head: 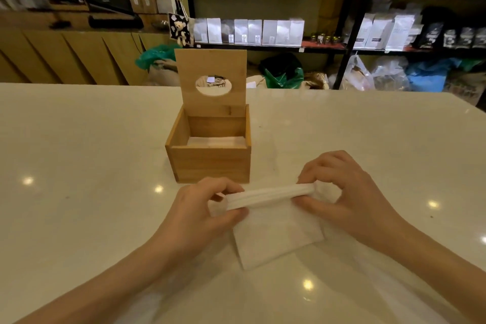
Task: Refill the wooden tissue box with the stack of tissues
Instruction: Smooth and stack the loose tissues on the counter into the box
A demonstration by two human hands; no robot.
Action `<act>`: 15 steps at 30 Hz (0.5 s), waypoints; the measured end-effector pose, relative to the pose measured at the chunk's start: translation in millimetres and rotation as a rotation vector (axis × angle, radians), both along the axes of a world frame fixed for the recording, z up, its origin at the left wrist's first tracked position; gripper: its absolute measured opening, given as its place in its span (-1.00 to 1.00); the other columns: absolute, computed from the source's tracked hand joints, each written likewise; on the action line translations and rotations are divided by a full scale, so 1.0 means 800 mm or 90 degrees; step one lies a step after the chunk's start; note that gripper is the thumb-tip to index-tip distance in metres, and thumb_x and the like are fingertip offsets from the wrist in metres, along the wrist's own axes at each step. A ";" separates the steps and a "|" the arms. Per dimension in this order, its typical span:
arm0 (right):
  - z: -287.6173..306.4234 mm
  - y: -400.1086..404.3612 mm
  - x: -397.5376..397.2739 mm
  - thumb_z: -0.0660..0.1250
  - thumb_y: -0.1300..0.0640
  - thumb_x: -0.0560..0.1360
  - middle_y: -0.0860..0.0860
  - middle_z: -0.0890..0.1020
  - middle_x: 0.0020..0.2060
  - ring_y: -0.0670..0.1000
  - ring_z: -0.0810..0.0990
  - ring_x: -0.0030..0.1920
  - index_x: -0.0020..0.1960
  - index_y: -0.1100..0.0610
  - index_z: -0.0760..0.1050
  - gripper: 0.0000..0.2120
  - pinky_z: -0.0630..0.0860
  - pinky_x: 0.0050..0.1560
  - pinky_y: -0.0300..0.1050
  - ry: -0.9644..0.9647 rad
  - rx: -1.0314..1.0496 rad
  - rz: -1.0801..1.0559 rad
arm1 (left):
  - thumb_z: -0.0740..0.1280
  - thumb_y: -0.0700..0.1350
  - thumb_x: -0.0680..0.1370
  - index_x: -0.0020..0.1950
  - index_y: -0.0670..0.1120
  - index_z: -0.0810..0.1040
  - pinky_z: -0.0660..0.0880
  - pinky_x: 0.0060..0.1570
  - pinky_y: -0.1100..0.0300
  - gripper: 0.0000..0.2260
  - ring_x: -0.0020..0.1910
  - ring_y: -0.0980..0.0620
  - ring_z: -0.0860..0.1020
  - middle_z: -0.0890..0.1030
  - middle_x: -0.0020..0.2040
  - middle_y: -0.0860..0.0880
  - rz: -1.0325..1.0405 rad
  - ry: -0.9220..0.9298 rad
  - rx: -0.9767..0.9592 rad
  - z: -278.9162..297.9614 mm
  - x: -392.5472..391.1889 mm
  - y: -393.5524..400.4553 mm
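Observation:
The wooden tissue box (210, 163) stands on the white table, its hinged lid (210, 68) raised upright with an oval hole in it. A few white tissues lie at the box's bottom. In front of the box I hold a stack of white tissues (268, 196) edge-up between both hands. My left hand (210, 208) pinches its left end and my right hand (339, 192) pinches its right end. A flat white tissue sheet (278, 242) hangs or lies just below the stack, toward me.
The glossy white table (92, 166) spreads wide on both sides of the box. Beyond its far edge are black shelves with bags (249, 31), plastic sacks on the floor (284, 73) and a wooden counter (65, 55) at the left.

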State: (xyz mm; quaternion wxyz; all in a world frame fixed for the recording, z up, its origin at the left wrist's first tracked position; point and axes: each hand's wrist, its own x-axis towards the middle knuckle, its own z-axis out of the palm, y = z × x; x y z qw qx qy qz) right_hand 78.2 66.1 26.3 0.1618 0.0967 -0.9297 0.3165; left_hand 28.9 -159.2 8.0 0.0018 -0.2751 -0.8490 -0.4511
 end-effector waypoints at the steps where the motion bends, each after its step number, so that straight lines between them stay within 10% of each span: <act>1: 0.008 -0.005 -0.005 0.46 0.05 0.31 -0.24 0.57 -0.16 -0.19 0.40 0.06 -0.25 -0.09 0.57 -0.91 0.33 0.09 -0.12 0.015 -0.007 0.004 | 0.44 -0.04 0.34 -0.25 0.25 0.55 0.40 -0.12 0.48 -0.83 -0.09 0.27 0.51 0.61 -0.17 0.24 -0.004 0.012 0.015 0.010 -0.003 -0.006; 7: 0.059 -0.036 -0.044 0.36 -0.19 0.34 -0.28 0.54 0.02 -0.25 0.33 0.20 -0.22 -0.13 0.58 -0.85 0.28 0.16 -0.26 0.055 -0.033 0.019 | 0.30 0.21 0.24 -0.29 0.18 0.61 0.27 -0.06 0.61 -0.81 0.07 0.44 0.38 0.50 0.03 0.35 0.057 0.108 0.017 0.074 -0.046 -0.040; 15: 0.071 -0.074 -0.116 0.37 -0.04 0.39 -0.16 0.42 0.31 -0.09 0.11 0.41 -0.22 -0.20 0.55 -0.95 0.08 0.41 0.18 -0.011 -0.030 -0.039 | 0.34 0.15 0.32 -0.29 0.21 0.56 0.07 0.35 -0.07 -0.94 0.38 0.15 0.11 0.36 0.30 0.22 0.178 0.083 -0.121 0.092 -0.121 -0.063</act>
